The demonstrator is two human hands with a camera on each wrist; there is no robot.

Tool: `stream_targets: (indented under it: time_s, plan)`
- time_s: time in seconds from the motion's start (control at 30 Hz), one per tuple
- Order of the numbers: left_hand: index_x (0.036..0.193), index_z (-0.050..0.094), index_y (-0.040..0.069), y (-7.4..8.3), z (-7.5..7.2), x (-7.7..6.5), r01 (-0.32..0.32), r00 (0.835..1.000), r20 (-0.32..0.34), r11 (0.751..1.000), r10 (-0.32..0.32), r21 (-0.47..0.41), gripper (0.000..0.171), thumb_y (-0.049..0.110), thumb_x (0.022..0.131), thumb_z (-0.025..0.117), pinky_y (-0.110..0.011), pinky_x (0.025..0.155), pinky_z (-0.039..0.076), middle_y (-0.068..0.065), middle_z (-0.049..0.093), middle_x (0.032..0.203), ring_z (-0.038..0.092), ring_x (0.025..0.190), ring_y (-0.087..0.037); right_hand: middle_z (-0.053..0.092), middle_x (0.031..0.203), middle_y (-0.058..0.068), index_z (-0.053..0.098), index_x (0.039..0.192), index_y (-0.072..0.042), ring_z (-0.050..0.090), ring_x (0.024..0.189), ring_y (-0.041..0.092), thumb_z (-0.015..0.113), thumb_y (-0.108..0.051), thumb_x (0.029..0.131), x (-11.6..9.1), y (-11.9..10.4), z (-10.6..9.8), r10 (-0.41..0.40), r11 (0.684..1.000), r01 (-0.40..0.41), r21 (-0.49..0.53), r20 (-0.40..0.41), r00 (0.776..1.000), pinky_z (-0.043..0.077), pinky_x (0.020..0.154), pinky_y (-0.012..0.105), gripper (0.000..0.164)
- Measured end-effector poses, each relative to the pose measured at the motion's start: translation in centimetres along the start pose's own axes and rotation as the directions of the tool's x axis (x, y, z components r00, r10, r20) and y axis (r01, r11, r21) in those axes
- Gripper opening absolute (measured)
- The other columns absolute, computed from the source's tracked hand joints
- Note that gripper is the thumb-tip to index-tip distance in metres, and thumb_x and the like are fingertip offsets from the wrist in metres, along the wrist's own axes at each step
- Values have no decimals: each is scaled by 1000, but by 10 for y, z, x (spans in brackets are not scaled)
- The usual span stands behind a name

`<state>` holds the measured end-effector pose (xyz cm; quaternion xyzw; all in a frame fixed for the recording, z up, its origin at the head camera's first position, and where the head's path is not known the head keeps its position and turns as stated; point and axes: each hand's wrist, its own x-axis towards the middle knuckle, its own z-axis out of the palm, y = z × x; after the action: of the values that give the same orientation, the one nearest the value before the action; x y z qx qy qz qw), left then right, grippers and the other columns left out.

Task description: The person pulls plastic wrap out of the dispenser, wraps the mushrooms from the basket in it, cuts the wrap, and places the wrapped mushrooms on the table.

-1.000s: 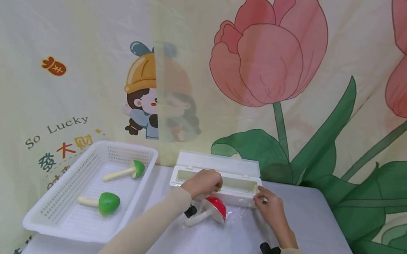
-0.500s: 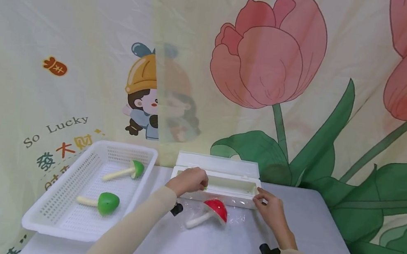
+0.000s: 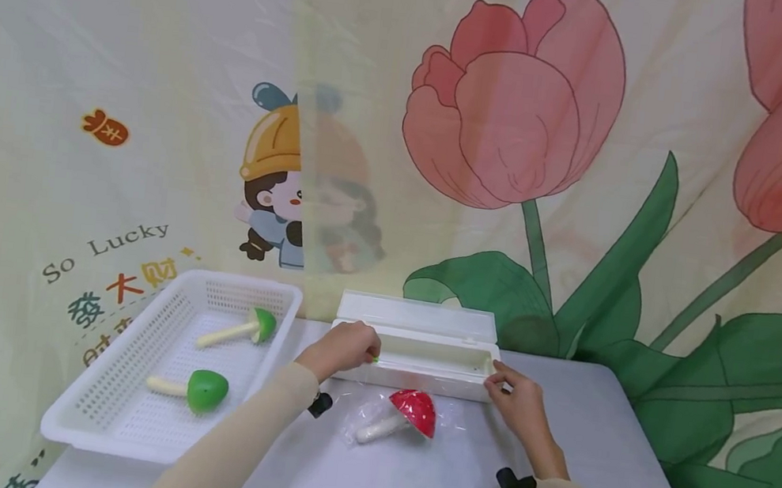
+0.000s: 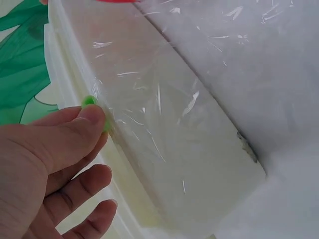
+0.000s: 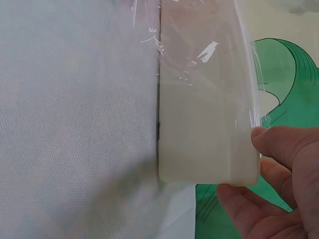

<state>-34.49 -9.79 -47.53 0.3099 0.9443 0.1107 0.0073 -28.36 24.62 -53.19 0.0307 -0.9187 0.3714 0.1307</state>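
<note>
A white cling film dispenser [image 3: 412,381] stands at the table's back with its lid raised. Clear cling film [image 4: 164,94] hangs down over its front, as the left wrist view shows. My left hand [image 3: 344,348] pinches a small green slide cutter [image 4: 88,101] on the dispenser's rim between thumb and forefinger; its other fingers are loosely bent. At the dispenser's right end, my right hand [image 3: 520,394] grips the corner, thumb at the film's edge and fingers against the end wall. In front, a red-capped toy mushroom [image 3: 416,412] with a white stem lies with crinkled film about it.
On the left stands a white perforated basket [image 3: 105,373] holding a green-capped toy mushroom [image 3: 207,392] and a second green-and-white mushroom [image 3: 264,326]. A printed curtain [image 3: 354,49] hangs close behind the dispenser.
My left hand has moved left along the dispenser's rim with the green slide cutter. The right hand stays on the right end. Film around the red mushroom has shifted and bunched up.
</note>
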Motion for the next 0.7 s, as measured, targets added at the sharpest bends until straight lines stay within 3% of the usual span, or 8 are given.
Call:
stream_targets:
  time_s: [0.23,0.4,0.5,0.63,0.7]
  plan:
    - [89,81,17,-1,2,-1,7,1000,-13,999,-7,-39,8,9,87,81,-34,81,57,7,76,87,67,81,-11,63,139,23,75,85,-6,60,129,43,72,-6,93,-1,-1,-3,-29,999,28,-19,-15,999,61,85,45,8]
    - [96,81,15,2,11,1,-20,1000,-24,992,17,-125,8,11,90,78,-34,85,56,4,78,95,71,90,-13,67,130,26,74,84,-4,65,121,45,68,-4,89,-1,1,-8,-39,998,38,-47,-29,999,60,86,52,8]
    - [100,81,14,5,13,2,-16,999,-32,987,11,-159,10,12,91,77,-35,88,56,3,79,100,71,96,-14,68,129,26,74,97,1,67,117,45,63,-2,90,-1,1,-13,-22,999,21,-30,-6,1000,59,89,53,13]
    - [101,80,14,7,11,3,-3,999,-42,989,-4,-151,10,13,91,78,-35,88,56,3,78,98,71,95,-15,66,132,24,67,122,3,67,117,44,55,3,92,0,-1,-19,18,1000,-18,0,41,999,58,94,53,32]
    - [100,80,14,7,10,2,0,999,-38,990,-5,-141,10,13,91,78,-35,86,56,3,78,96,70,92,-14,65,133,24,65,126,2,64,122,44,54,3,92,1,-2,-19,16,1000,-16,8,58,998,56,95,54,36]
